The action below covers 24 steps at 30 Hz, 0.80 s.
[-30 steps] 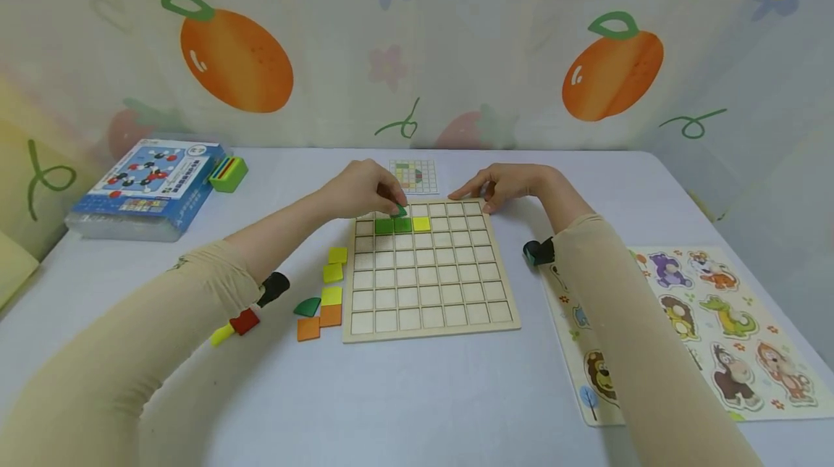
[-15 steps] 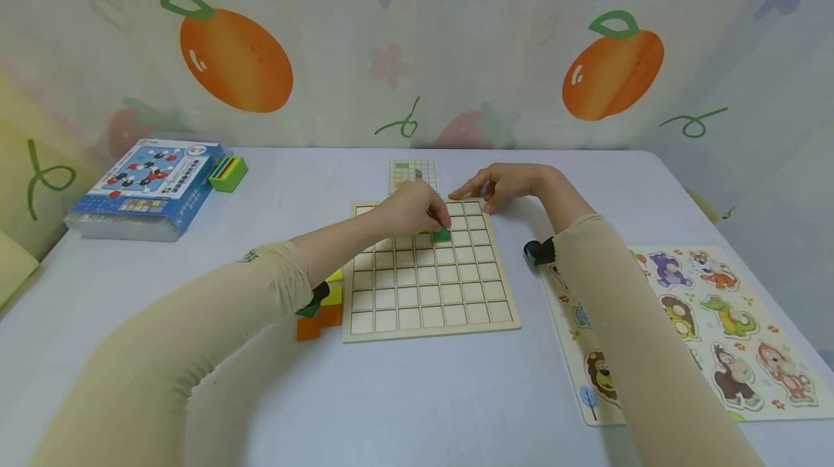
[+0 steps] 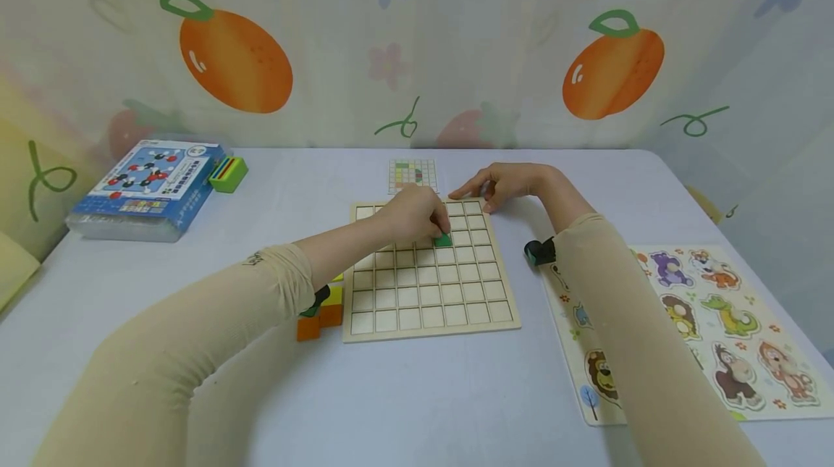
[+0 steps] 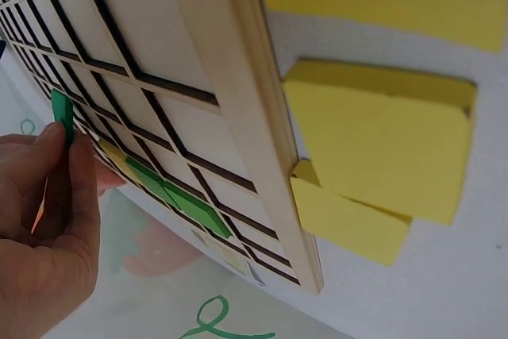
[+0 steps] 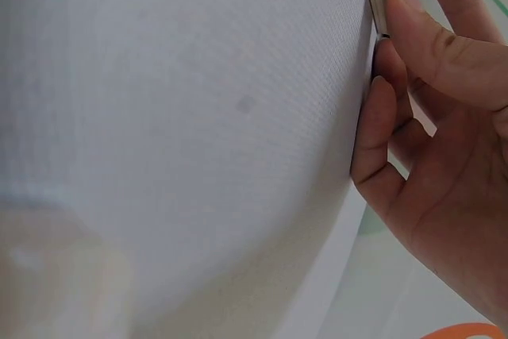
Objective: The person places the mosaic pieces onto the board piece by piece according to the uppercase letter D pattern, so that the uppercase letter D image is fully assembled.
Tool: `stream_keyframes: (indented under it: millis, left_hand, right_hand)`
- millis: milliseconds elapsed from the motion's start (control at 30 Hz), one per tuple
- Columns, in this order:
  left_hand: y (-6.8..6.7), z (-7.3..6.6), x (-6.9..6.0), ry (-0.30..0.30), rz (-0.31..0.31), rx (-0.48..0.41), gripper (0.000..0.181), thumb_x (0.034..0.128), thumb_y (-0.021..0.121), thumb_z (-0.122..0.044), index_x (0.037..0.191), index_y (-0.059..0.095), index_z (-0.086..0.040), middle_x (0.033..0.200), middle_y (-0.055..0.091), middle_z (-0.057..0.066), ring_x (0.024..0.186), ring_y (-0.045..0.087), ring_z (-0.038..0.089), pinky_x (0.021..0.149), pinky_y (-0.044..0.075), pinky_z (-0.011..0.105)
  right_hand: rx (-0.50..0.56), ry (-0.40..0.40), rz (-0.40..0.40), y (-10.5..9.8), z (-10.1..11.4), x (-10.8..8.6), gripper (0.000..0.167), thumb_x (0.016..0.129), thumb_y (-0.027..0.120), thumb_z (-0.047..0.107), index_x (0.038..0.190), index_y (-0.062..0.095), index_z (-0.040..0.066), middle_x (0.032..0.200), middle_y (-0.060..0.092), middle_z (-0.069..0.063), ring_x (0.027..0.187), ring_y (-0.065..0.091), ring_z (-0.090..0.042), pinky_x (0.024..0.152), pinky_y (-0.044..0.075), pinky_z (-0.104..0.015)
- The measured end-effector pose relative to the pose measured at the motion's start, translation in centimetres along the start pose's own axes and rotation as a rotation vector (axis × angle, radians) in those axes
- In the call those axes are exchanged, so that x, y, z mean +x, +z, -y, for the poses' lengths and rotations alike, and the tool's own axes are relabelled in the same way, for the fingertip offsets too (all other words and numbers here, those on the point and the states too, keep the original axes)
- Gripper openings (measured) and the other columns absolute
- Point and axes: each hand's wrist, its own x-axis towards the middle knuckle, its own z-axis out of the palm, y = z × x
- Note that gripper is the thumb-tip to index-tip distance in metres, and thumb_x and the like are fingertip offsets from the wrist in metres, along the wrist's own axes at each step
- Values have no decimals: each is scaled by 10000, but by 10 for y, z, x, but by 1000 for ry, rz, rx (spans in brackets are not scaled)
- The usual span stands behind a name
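My left hand (image 3: 417, 212) reaches over the wooden grid board (image 3: 430, 297), its fingertips pinching a small green tile (image 3: 444, 240). In the left wrist view this tile (image 4: 62, 113) stands between thumb and fingers at the grid surface; I cannot tell whether it lies in a cell. Two green tiles (image 4: 198, 210) and a yellow tile (image 4: 111, 152) sit in cells near the board's far side, hidden by the left hand in the head view. My right hand (image 3: 511, 181) grips the far right corner of the board, with the thumb (image 5: 413, 17) against its edge.
Yellow tiles (image 4: 381, 132) and orange tiles (image 3: 308, 328) lie left of the board, partly under the left wrist. A printed grid card (image 3: 426, 174) lies behind it. An animal puzzle board (image 3: 710, 308) is at right. A boxed set (image 3: 150, 177) and green block (image 3: 229, 175) stand at left.
My left hand has moved right and slightly nearer with the green tile, from the board's far left part toward its middle, then dipped a little. The right hand has stayed at the corner.
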Motion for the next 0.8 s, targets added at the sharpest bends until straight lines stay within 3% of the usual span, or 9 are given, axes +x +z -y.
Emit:
stream_keyframes:
  millis: [433,567,667,800]
  left_hand:
    - [2,-3,-1,36,0,114,165,873,655,18,917,797,-55,990,781,75,1032,718,214,899,576,336]
    - [-4,0,-3,60,28,143,210,867,617,29,945,794,-52,989,782,77,1032,722,222,1059,482,434]
    - [-10,5,-4,83,56,130,196,880,623,-22,980,787,-57,1002,781,73,1004,728,210,1043,486,432]
    - [-24,16,-10,112,67,56,196,916,645,-109,1064,767,-68,1084,766,68,983,729,203,875,573,341]
  right_hand:
    - [-6,11,-3,0,-2,2,640,797,713,-46,1386,570,160,1204,524,-104,748,347,-137,641,291,-227]
    - [1,5,-1,0,-3,3,643,795,729,-32,1390,563,146,1201,525,-110,727,345,-136,644,294,-231]
    - [-1,15,-8,0,-2,2,641,796,740,-20,1388,566,155,1213,527,-115,741,360,-147,656,302,-236]
    - [-12,22,-10,0,-1,1,631,808,744,1,1389,568,172,1241,523,-115,793,376,-166,683,313,-251]
